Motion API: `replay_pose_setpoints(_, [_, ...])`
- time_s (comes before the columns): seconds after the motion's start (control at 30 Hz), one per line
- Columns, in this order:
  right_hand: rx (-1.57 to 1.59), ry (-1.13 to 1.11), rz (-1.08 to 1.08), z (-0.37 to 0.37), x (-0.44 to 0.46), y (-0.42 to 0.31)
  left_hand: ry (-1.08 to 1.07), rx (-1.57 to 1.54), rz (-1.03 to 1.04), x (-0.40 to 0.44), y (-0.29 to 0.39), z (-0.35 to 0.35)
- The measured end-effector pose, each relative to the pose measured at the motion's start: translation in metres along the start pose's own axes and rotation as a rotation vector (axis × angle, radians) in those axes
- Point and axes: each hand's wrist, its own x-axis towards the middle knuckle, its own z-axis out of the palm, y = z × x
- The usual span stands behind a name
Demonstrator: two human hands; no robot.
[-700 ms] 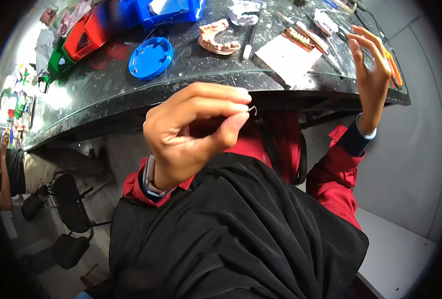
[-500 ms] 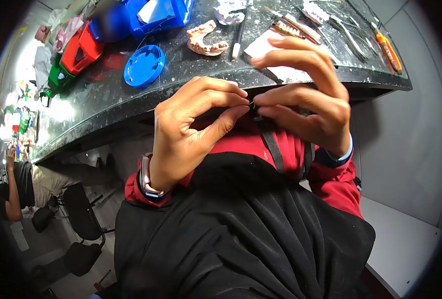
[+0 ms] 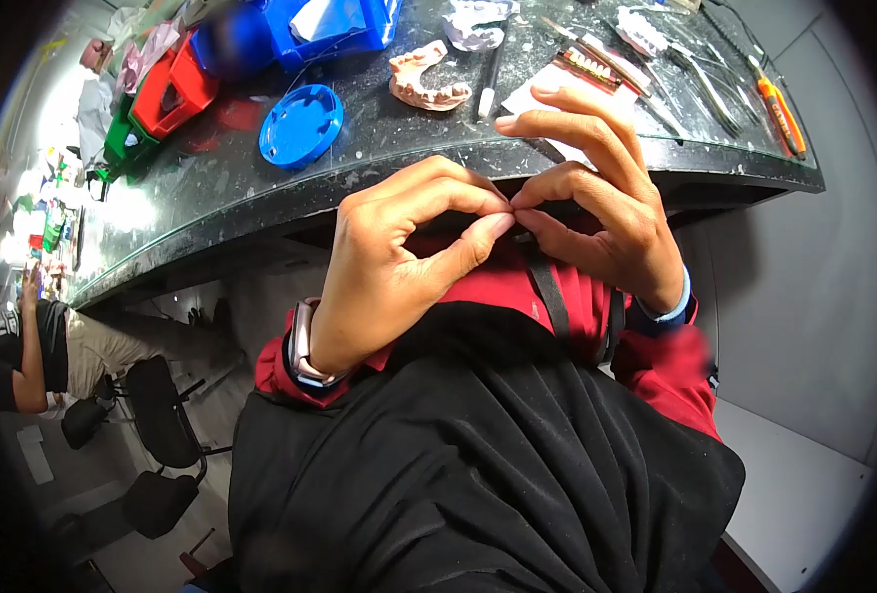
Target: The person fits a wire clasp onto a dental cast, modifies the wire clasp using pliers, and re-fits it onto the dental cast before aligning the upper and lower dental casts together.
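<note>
Speckled and dark, the workbench (image 3: 206, 188) curves across the upper view with 3 dental casts on it: 1 pinkish cast (image 3: 426, 87) and 2 white casts (image 3: 476, 28). Also on it are 1 round blue lid (image 3: 302, 128), 1 orange-handled tool (image 3: 778, 104) and 1 black stick with a white tip (image 3: 495, 74).

2 hands meet in front of the bench edge. The left hand (image 3: 414, 247) and the right hand (image 3: 611, 212) each narrow to a pinch, thumb against forefinger, tips touching at 1 spot. Between them is 1 thin wire — visible in the previous pictures, now covered by the fingertips, its shape impossible to make out.

The right hand's raised fingers partly hide 1 white pad (image 3: 525, 102). Slim metal tools overlap beyond it, too crowded to count. 1 red bin (image 3: 176, 94) stands among blue bins (image 3: 359, 42), partly cut off above — their number is unclear.
</note>
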Motion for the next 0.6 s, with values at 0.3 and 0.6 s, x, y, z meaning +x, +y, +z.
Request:
replay_pose_setpoints(0.3, [0.068, 0.023, 0.036, 0.004, -0.001, -0.001, 0.055, -0.416, -0.169, 0.007, -0.001, 0.003])
replay_pose_setpoints(0.6, [0.045, 0.210, 0.212, 0.009, -0.010, 0.000, 0.354, 0.628, -0.111, 0.053, -0.053, 0.004])
